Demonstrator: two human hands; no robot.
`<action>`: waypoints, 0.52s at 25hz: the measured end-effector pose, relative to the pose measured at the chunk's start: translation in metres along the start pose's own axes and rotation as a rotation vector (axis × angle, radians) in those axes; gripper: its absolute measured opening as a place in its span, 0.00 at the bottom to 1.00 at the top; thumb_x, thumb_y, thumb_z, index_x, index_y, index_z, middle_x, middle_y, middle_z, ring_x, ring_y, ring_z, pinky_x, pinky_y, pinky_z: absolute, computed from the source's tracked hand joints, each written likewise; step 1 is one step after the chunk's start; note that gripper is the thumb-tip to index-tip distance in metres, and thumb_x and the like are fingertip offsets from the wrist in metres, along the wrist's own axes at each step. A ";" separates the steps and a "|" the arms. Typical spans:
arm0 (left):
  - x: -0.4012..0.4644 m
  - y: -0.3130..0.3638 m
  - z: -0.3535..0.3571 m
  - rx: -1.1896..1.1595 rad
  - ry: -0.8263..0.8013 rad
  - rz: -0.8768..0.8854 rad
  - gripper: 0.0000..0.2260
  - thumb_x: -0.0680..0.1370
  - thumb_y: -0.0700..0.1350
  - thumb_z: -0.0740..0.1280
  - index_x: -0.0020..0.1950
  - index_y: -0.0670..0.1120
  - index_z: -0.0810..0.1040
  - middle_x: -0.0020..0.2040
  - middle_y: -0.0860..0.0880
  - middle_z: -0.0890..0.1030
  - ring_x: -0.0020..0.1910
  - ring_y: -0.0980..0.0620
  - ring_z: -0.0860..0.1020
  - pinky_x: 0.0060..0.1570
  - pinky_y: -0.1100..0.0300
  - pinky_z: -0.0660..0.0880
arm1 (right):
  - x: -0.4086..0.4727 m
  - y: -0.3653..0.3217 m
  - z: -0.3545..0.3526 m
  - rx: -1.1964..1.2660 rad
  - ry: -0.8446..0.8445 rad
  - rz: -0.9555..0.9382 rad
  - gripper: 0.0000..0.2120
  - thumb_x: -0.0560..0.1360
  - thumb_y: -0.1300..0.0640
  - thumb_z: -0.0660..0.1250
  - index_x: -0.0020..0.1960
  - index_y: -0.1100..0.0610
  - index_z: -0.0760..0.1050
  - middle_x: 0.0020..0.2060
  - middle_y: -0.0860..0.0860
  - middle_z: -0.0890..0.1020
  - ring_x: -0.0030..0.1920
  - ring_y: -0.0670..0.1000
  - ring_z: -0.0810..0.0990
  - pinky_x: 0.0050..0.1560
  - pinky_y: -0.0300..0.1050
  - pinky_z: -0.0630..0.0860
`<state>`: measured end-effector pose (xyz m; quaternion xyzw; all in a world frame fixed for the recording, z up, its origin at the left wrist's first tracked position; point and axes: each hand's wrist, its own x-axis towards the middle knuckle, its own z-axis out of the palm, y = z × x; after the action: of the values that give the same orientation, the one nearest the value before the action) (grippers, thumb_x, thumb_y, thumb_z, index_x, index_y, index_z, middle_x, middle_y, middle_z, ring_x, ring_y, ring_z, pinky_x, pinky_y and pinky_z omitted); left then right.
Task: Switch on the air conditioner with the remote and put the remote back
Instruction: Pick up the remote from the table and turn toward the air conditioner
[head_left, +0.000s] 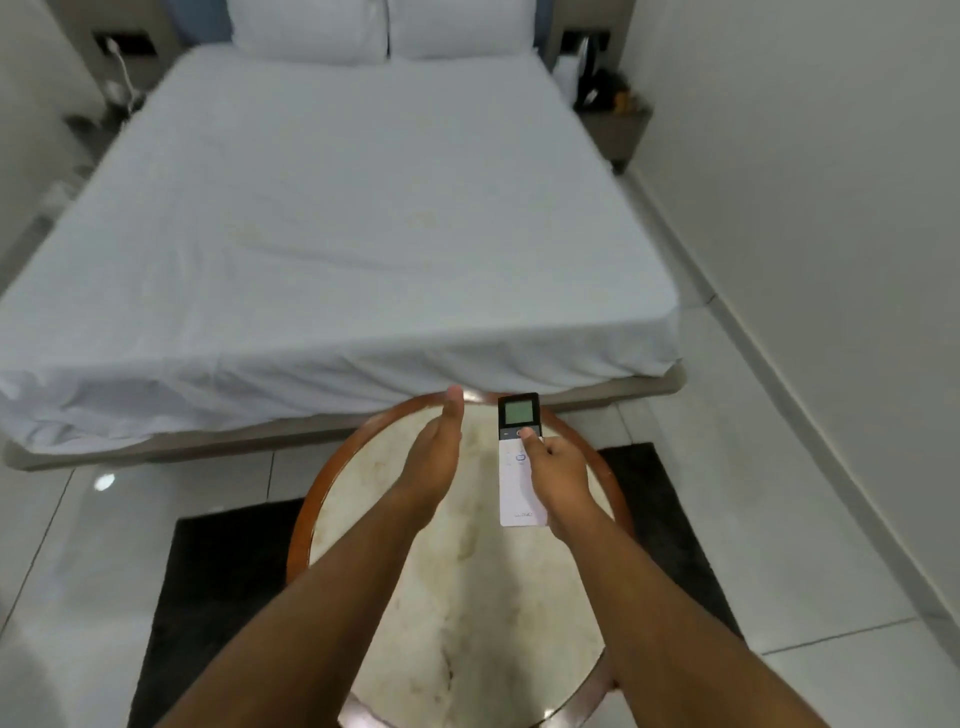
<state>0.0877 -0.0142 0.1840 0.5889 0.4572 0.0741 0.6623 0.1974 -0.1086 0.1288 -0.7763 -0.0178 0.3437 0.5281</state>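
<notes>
The white remote (514, 483) has a black top with a greenish screen and points toward the bed. My right hand (558, 470) grips it from the right, thumb resting on a button just below the screen. It is held above the far part of the round marble table (467, 597). My left hand (434, 452) hovers flat to the left of the remote, fingers together and stretched forward, holding nothing. No air conditioner is in view.
A large bed (337, 234) with a white sheet and two pillows fills the space ahead of the table. A dark rug (218, 571) lies under the table on glossy white tiles. Nightstands (613, 130) flank the bed. A white wall (831, 208) runs along the right.
</notes>
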 end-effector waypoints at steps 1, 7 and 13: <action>-0.009 0.026 0.003 0.024 -0.001 0.058 0.46 0.64 0.79 0.48 0.73 0.53 0.65 0.73 0.45 0.69 0.70 0.43 0.69 0.65 0.48 0.64 | -0.006 -0.027 -0.018 0.032 0.029 -0.024 0.18 0.78 0.46 0.64 0.38 0.60 0.71 0.34 0.55 0.78 0.33 0.53 0.76 0.36 0.45 0.72; -0.070 0.173 0.038 0.196 -0.100 0.413 0.53 0.55 0.84 0.47 0.69 0.53 0.68 0.69 0.49 0.72 0.67 0.47 0.70 0.68 0.46 0.63 | -0.069 -0.166 -0.138 0.232 0.263 -0.241 0.19 0.79 0.46 0.64 0.35 0.58 0.72 0.35 0.55 0.80 0.35 0.56 0.77 0.41 0.48 0.73; -0.139 0.295 0.088 0.404 -0.121 0.906 0.56 0.58 0.83 0.49 0.77 0.48 0.58 0.77 0.47 0.63 0.75 0.46 0.61 0.71 0.49 0.59 | -0.165 -0.265 -0.256 0.406 0.490 -0.429 0.19 0.79 0.47 0.63 0.34 0.56 0.67 0.30 0.52 0.75 0.28 0.52 0.72 0.30 0.42 0.67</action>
<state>0.1992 -0.0788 0.4961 0.8481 0.1214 0.2301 0.4616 0.3018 -0.2628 0.4871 -0.6936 0.0154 0.0260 0.7197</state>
